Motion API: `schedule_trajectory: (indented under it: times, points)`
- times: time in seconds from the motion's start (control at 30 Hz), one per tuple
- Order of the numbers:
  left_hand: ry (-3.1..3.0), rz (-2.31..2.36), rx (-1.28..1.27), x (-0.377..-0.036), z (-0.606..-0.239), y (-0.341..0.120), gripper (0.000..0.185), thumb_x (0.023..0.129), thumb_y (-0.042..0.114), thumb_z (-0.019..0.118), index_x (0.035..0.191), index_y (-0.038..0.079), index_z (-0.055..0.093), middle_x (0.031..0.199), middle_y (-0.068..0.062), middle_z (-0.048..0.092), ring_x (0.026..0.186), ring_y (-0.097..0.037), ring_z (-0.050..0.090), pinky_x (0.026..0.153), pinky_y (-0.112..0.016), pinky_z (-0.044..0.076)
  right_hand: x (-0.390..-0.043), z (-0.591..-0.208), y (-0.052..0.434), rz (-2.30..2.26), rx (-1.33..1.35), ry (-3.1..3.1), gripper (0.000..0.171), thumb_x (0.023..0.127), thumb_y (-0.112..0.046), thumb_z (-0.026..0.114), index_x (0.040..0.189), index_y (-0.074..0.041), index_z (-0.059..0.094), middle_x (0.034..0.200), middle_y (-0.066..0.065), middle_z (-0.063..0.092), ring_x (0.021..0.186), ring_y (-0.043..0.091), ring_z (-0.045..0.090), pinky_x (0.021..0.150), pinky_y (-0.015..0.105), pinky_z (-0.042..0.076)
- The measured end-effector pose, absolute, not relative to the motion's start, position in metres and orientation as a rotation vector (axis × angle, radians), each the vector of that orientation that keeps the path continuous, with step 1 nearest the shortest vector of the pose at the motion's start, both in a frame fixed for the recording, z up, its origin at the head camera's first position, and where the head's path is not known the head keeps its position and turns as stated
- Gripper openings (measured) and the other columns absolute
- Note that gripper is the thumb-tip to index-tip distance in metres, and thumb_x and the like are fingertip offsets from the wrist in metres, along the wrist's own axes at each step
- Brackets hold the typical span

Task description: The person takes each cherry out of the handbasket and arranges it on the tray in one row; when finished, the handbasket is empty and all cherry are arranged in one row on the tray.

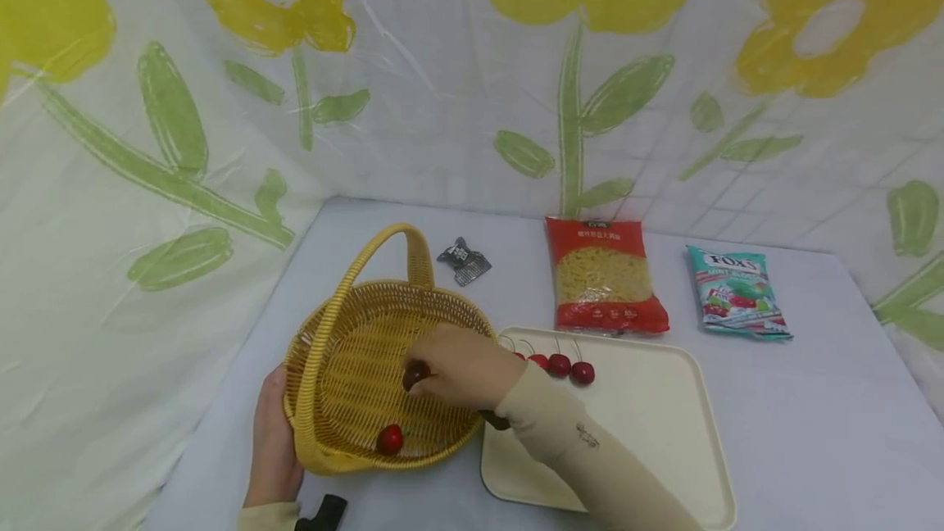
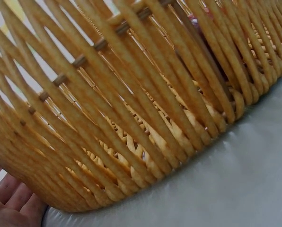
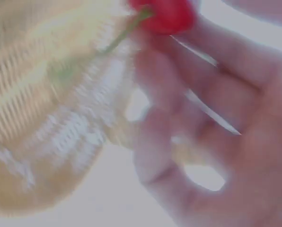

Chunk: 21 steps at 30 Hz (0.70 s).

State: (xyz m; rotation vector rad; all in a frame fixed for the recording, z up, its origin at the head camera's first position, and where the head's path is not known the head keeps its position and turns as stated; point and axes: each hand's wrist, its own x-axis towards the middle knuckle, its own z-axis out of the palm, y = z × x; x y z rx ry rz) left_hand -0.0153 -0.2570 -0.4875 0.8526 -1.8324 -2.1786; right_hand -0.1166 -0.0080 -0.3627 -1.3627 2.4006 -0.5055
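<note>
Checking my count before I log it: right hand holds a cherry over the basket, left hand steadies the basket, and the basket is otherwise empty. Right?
Not quite. The basket is not otherwise empty: the head view shows one red cherry already lying inside. The right hand does hold a cherry over it, and the left hand steadies it.

White table (image 1: 826, 433) carries a wicker basket (image 1: 347, 400), cream tray (image 1: 664, 424), pasta bag (image 1: 603, 274), candy bag (image 1: 737, 292), small foil packet (image 1: 465, 260).
</note>
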Motion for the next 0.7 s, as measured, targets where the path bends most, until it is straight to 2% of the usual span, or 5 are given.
schedule_trajectory:
  times: [0.13, 0.27, 0.43, 0.57, 0.7]
  points:
    - [-1.838, -2.190, 0.892, -0.017, -0.485, -0.258, 0.059, 0.099, 0.059, 0.029, 0.144, 0.022, 0.032, 0.133, 0.007, 0.042, 0.118, -0.006, 0.046, 0.091, -0.013, 0.048, -0.113, -0.352, 0.042, -1.035, -1.243, 2.469, 0.025, 0.088, -0.023, 0.070, 0.111, -0.018, 0.064, 0.102, -0.008, 0.065, 0.090, 0.007, 0.058, 0.078, 0.024, 0.052]
    - [-1.843, -2.226, 0.943, -0.016, -0.490, -0.257, 0.060, 0.097, 0.061, 0.028, 0.144, 0.024, 0.031, 0.135, 0.008, 0.041, 0.120, -0.006, 0.046, 0.091, -0.014, 0.048, -0.102, -0.361, 0.106, -1.408, -0.856, 2.475, 0.033, 0.086, -0.016, 0.073, 0.115, -0.019, 0.059, 0.106, -0.004, 0.064, 0.089, 0.010, 0.061, 0.069, 0.025, 0.056]
    - [-1.883, -2.233, 0.951, -0.012, -0.494, -0.257, 0.063, 0.097, 0.063, 0.026, 0.146, 0.024, 0.027, 0.135, 0.009, 0.038, 0.122, -0.005, 0.044, 0.091, -0.012, 0.048, -0.085, -0.395, 0.172, -1.614, -0.368, 2.494, 0.038, 0.089, -0.017, 0.068, 0.124, -0.016, 0.052, 0.117, 0.004, 0.057, 0.100, 0.016, 0.060, 0.078, 0.024, 0.057]
    - [-1.864, -2.231, 0.921, -0.013, -0.493, -0.259, 0.061, 0.097, 0.062, 0.027, 0.145, 0.023, 0.029, 0.135, 0.008, 0.039, 0.121, -0.007, 0.047, 0.090, -0.015, 0.050, -0.080, -0.423, 0.198, -1.705, -0.096, 2.524, 0.039, 0.093, -0.010, 0.063, 0.129, -0.010, 0.048, 0.125, 0.007, 0.048, 0.105, 0.006, 0.057, 0.083, 0.016, 0.053]
    - [-1.858, -2.212, 0.891, -0.017, -0.493, -0.260, 0.059, 0.098, 0.060, 0.026, 0.144, 0.023, 0.030, 0.135, 0.006, 0.039, 0.121, -0.009, 0.048, 0.090, -0.017, 0.052, -0.087, -0.449, 0.206, -1.767, 0.090, 2.473, 0.038, 0.092, -0.006, 0.063, 0.126, -0.005, 0.047, 0.125, 0.010, 0.051, 0.110, 0.003, 0.055, 0.085, 0.016, 0.053]
